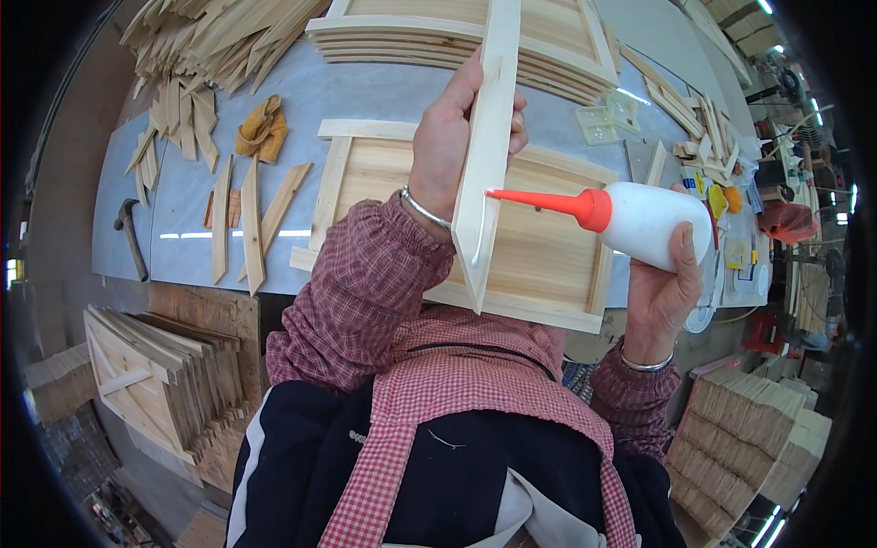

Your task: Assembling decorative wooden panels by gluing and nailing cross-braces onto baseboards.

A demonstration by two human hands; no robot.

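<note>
My left hand (pixel 449 137) grips a long pale wooden slat (pixel 488 155) with a pointed lower end, holding it upright above a wooden frame panel (pixel 539 256) on the table. My right hand (pixel 665 288) squeezes a white glue bottle (pixel 650 219); its orange nozzle touches the slat's edge about midway down. A thin line of glue runs along the slat below the nozzle. Both forearms wear red checked sleeves, each wrist with a metal bangle.
A stack of finished frames (pixel 457 41) lies at the table's far side. Loose pointed slats (pixel 251 224), a yellow glove (pixel 262 130) and a hammer (pixel 131 239) lie at left. Frames (pixel 155 384) lean on the floor at left; wood stacks (pixel 749 438) at right.
</note>
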